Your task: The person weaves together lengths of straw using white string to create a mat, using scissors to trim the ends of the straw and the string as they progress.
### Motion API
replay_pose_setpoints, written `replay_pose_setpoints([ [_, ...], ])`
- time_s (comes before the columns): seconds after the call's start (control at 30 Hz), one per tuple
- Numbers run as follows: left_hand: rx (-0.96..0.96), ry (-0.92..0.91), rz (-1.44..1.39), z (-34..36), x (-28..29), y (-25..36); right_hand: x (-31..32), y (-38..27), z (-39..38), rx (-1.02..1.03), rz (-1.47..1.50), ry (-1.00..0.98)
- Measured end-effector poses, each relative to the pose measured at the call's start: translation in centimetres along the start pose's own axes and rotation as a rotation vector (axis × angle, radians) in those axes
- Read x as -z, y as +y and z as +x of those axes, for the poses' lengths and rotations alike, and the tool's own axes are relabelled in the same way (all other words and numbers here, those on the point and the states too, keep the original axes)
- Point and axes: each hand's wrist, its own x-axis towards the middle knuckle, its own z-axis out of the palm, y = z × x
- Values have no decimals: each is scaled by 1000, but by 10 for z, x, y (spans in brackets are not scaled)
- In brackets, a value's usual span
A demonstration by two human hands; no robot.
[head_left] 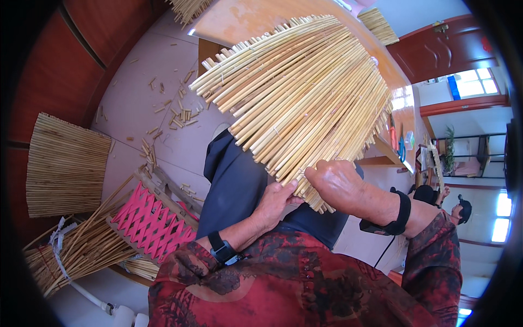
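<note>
A large mat of straw-coloured reed stalks (305, 92), bound side by side with thin thread, slants from the table down over my lap. My left hand (278, 204) grips its near edge, the thumb on top and the other fingers partly hidden beneath. My right hand (338, 182) is closed just to the right, resting against the stalks at the near corner. Whatever is between its fingers is hidden; a bit of thread shows on the stalks close by. Both wrists wear dark bands.
The wooden table (229, 24) supports the mat's far part; scissors (401, 146) lie at its right. Cut reed pieces (177, 117) litter the floor. Another reed mat (68, 166) leans at left, above a reed bundle (81, 250) and a pink-strapped stool (155, 220). A person (460, 210) sits far right.
</note>
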Motion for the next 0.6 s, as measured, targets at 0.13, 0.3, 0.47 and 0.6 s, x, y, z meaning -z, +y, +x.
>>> replay_pose_setpoints([
  [0.13,4,7,5,0,-3,2,2,0,1,2,-9,-24],
  [0.3,-2,-2,17,0,-1,1,1,-1,2,6,0,-22],
  [0.47,-3,-3,15,0,0,2,2,-1,3,-9,-1,-54],
  [0.6,2,-8,16,2,2,-1,2,-1,4,-10,8,-50],
])
